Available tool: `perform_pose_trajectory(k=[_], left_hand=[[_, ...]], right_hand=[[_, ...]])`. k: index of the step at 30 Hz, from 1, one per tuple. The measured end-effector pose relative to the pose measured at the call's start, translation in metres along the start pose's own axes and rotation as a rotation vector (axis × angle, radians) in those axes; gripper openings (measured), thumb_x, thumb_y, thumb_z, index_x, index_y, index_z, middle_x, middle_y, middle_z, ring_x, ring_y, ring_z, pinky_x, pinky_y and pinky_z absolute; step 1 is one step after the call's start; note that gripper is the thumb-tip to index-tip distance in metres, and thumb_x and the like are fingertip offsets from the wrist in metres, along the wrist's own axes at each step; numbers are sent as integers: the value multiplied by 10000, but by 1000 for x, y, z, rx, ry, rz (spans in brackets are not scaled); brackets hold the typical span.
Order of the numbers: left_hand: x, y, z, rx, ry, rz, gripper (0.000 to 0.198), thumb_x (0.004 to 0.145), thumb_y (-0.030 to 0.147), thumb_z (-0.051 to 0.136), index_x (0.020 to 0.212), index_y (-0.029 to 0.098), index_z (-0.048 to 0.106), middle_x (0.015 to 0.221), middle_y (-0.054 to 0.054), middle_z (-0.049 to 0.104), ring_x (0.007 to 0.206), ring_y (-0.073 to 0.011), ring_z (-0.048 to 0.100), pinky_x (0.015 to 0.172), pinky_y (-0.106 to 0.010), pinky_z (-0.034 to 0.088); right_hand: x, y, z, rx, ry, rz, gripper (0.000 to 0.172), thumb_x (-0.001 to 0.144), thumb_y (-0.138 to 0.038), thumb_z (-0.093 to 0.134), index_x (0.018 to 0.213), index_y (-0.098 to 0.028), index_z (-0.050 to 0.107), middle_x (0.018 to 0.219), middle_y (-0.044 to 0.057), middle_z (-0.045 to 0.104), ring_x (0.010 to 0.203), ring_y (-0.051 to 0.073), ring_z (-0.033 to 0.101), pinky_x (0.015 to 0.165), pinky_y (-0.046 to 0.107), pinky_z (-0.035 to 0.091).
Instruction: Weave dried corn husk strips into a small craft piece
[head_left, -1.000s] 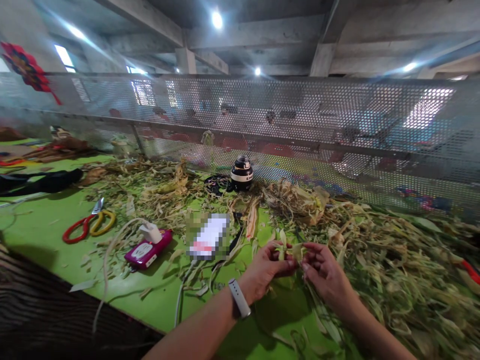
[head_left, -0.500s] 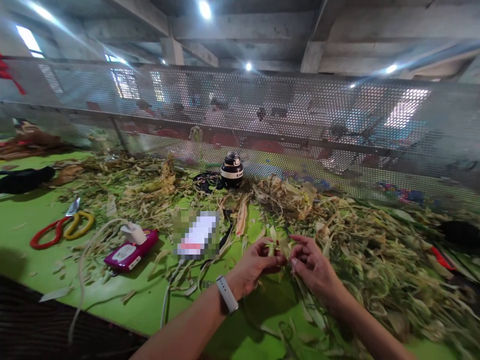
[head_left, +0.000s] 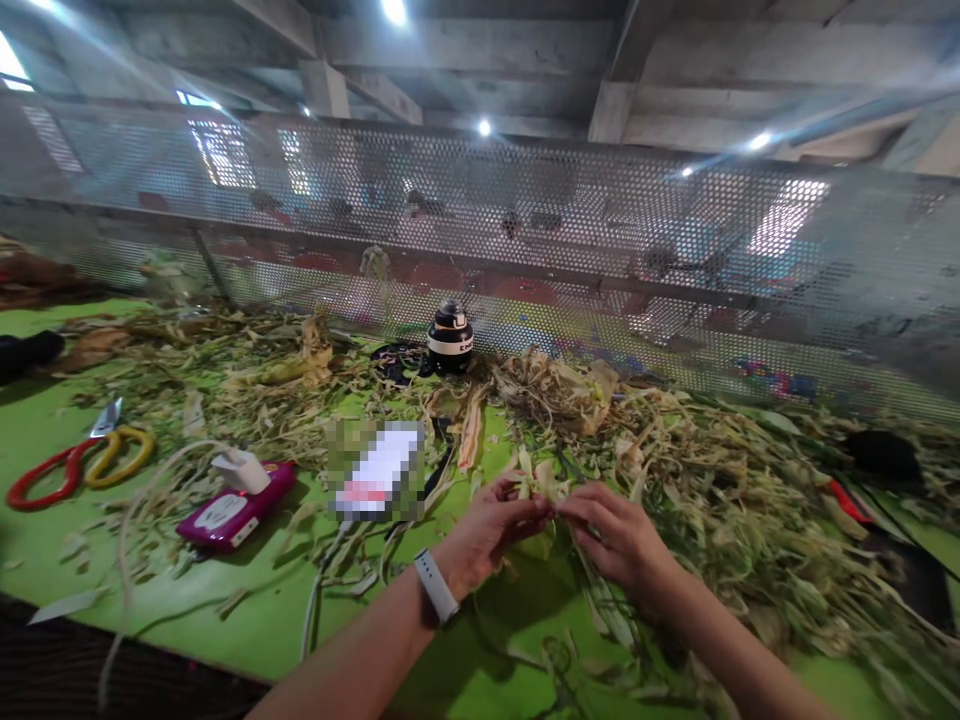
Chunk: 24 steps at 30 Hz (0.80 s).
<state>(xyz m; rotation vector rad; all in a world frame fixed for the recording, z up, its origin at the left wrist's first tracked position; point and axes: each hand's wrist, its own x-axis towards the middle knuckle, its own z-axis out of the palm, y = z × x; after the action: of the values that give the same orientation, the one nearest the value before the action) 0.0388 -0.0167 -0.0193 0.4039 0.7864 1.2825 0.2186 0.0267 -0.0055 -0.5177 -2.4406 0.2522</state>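
Observation:
Pale strips of corn husk (head_left: 545, 480) stick up from between the fingers of my left hand (head_left: 499, 525), which is closed on their lower part and wears a white wristband. My right hand (head_left: 619, 535) meets it from the other side, thumb and fingers pinched at the base of the same husk. Both sets of fingertips nearly touch and partly hide what they grip. More loose husk strips (head_left: 611, 610) hang and lie just below my right hand on the green tabletop (head_left: 517, 625).
A large heap of husks (head_left: 735, 520) spreads on the right. To the left lie red-and-yellow scissors (head_left: 75, 460), a magenta power strip (head_left: 236, 505) with a white plug and cable, and a blurred phone (head_left: 379, 468). Behind stand a black jar (head_left: 450, 340) and a perforated metal screen (head_left: 585, 220).
My right hand has closed in leftward onto the husk, its fingers now pinched where they were apart from it before. The whole view has shifted, so the table things sit farther left.

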Motion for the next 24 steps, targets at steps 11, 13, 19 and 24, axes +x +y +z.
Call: perform_pose_trajectory(k=[11,13,19,24], left_hand=[[1,0,-2,-2,-16,-52,380,507,78,791,778,148,535,652,-14,672,579,-107,641,584,-186,516],[0,1,-2,8,-8,-62,368,513,79,783,774,148,534,653,-17,672,589,-115,647,581,-191,517],[-1,2,-1,1,-12,-77,335,524,54,754,759,144,533,622,-8,657,547,-97,626,518,-160,489],[-2,2,2,-2,-31,-77,293,539,43,744,734,137,546,621,-9,659,538,-82,617,551,-154,496]], right_hand=[[-1,5,-3,-169,-12,-155,353,832,-53,389,1078,-226,573,893,69,655,781,159,623,682,251,514],[0,4,-3,-176,2,-159,335,836,-54,387,1064,-217,572,888,70,658,781,162,626,686,256,515],[0,2,-3,-206,-10,-172,291,856,-73,391,1059,-197,559,880,79,660,762,170,621,679,264,511],[2,0,-4,-217,-40,-199,277,874,-100,402,1085,-204,548,881,77,660,753,172,614,659,266,504]])
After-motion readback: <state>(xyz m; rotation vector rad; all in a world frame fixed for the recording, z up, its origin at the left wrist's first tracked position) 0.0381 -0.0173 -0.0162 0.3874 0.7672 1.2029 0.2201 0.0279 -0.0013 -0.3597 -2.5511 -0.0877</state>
